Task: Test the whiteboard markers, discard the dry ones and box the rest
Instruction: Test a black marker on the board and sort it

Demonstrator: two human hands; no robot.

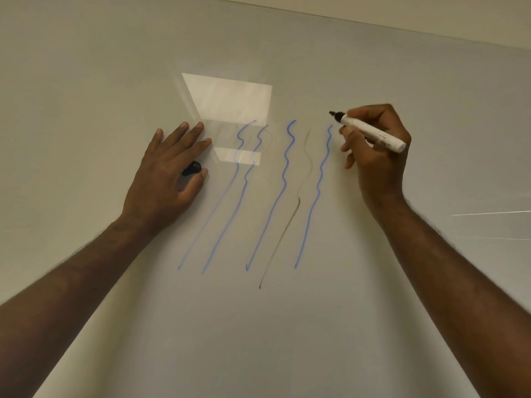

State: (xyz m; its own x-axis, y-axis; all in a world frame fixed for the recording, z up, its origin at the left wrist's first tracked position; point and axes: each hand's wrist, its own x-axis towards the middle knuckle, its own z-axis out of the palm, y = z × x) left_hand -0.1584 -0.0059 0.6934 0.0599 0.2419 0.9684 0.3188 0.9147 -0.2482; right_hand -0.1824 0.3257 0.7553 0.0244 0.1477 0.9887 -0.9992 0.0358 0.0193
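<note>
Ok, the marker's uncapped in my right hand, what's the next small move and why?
Probably press the tip of the white-barrelled black marker in your right hand onto the whiteboard and draw a test stroke right of the rightmost blue squiggle; the tip hovers there, cap under your left hand.

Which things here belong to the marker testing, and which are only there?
Job:
- marker in right hand
- black cap under left hand
- test lines on whiteboard

Just there:
- light reflection
</note>
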